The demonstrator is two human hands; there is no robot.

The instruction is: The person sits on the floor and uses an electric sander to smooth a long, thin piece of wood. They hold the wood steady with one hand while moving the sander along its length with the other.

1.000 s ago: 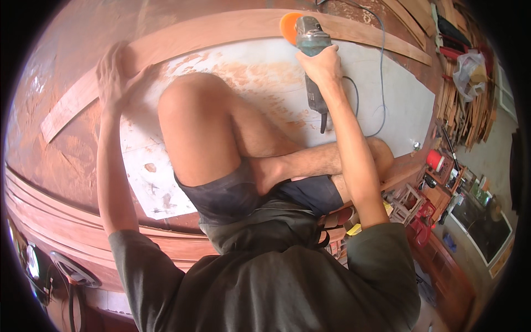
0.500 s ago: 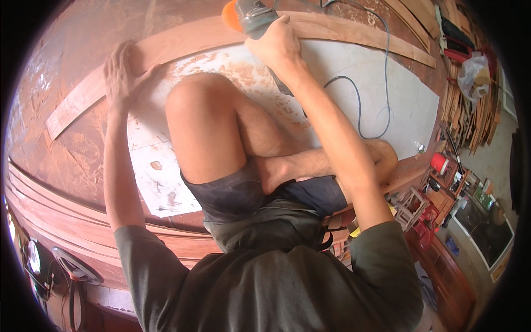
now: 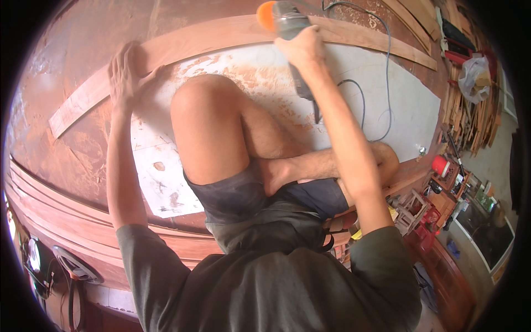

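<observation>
Far centre: right hand [image 3: 304, 48], grip wrapped round a grey-green, orange-disced power tool [image 3: 291, 20], probably heavy, best held by its body. Far left: left hand [image 3: 126, 80] spread open on a long, reddish-brown, likely stiff wooden board [image 3: 210, 35].

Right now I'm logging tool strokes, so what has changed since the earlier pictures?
The right hand moved the power tool and its orange disc left along the plank, then partway back right. Nothing was taken hold of or let go. The left hand stayed on the plank, near its left end; the plank seems unmoved.
</observation>
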